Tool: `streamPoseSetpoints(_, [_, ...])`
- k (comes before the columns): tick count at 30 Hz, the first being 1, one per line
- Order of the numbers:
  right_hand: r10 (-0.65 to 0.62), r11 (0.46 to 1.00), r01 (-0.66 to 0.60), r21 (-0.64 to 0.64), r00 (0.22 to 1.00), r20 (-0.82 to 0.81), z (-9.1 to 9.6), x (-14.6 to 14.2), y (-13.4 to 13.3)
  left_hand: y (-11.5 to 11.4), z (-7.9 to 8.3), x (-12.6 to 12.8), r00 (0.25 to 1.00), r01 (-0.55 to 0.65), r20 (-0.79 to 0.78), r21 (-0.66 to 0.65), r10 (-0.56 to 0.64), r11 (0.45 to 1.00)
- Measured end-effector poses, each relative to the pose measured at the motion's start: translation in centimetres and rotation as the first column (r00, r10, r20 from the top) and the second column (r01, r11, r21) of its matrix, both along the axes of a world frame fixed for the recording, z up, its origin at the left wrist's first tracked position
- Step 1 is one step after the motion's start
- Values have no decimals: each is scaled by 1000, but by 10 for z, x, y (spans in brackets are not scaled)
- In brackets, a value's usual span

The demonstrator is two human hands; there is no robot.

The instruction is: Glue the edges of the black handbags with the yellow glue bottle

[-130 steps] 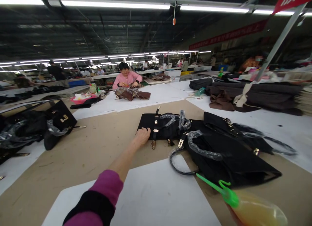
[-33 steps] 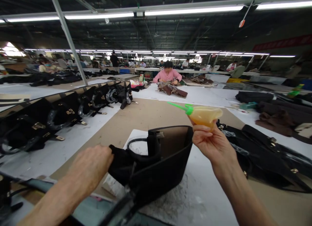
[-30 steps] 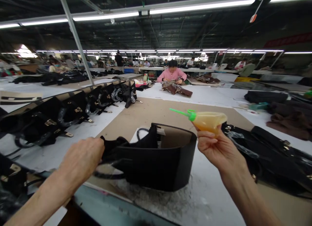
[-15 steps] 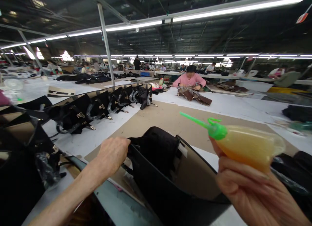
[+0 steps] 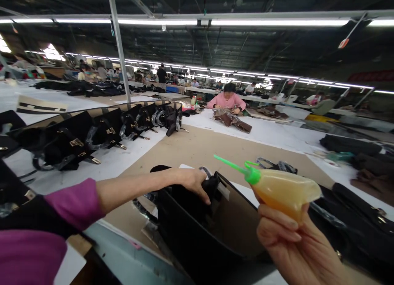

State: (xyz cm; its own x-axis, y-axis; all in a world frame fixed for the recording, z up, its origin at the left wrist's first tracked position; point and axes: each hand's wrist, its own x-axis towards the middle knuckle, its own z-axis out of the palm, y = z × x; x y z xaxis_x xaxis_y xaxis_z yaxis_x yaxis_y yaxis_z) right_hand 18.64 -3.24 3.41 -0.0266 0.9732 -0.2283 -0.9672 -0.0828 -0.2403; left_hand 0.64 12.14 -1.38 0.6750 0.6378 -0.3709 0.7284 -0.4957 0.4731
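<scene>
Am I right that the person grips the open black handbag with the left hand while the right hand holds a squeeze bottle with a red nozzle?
Not quite: the head view shows the squeeze bottle in the right hand has a green nozzle, not red. The left hand does grip the open black handbag.

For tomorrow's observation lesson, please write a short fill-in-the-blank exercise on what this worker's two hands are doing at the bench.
1. The right hand holds a squeeze bottle with a ______ nozzle.
2. The left hand grips the top edge of an open ______ bag.
3. The liquid in the bottle is ______ in colour.
4. A person across the table wears a ______ top.

Missing words: green; black; yellowish-orange; pink
</scene>
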Motion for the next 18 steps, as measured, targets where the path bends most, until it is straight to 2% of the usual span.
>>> streamPoseSetpoints(2, [2,1000,-3,11,1000,23,-1,3,3,-15,-13,-1,997,-77,21,-113,80,991])
streamPoseSetpoints(4, [8,1000,-9,28,999,38,-1,5,10,-36,-20,-5,976,-196,63,-179,210,964])
streamPoseSetpoints(8, [60,998,-61,20,997,54,-1,8,21,-66,-21,-9,901,-376,128,-243,414,894])
streamPoseSetpoints(10, [83,995,-86,41,995,59,-1,9,23,-67,-19,-10,895,-422,70,-178,440,889])
streamPoseSetpoints(12, [86,994,-89,63,995,56,-3,11,22,-60,-16,-9,906,-424,4,-24,424,905])
streamPoseSetpoints(15, [69,995,-72,73,997,43,-5,16,18,-47,-16,-6,940,-335,-9,173,341,926])
streamPoseSetpoints(18, [61,995,-64,80,997,42,-5,17,14,-42,-22,-1,963,-267,18,236,270,935])
